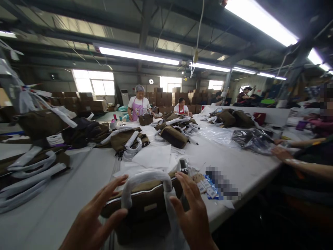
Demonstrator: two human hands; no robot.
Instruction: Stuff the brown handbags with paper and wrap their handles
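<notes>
A dark olive handbag (148, 198) stands on the white table in front of me, its front towards me. White wrapping covers its handle (145, 177), which arches up over the zipped top. A small pale plate sits on the bag's front. My left hand (97, 211) is at the bag's left end, thumb and fingers apart. At the right end is my right hand (191, 205), fingers spread, thumb near the wrapped handle. Whether either hand presses on the bag is hard to tell. Its lower part is in shadow.
Right of the bag lie small white packets (208, 187) on a blue sheet. Paper sheets (153, 156) and more olive bags (174, 135) lie beyond. Wrapped-handle bags (33, 166) are at left. A co-worker's hands (281, 151) touch a plastic-wrapped dark item (251, 139) at right.
</notes>
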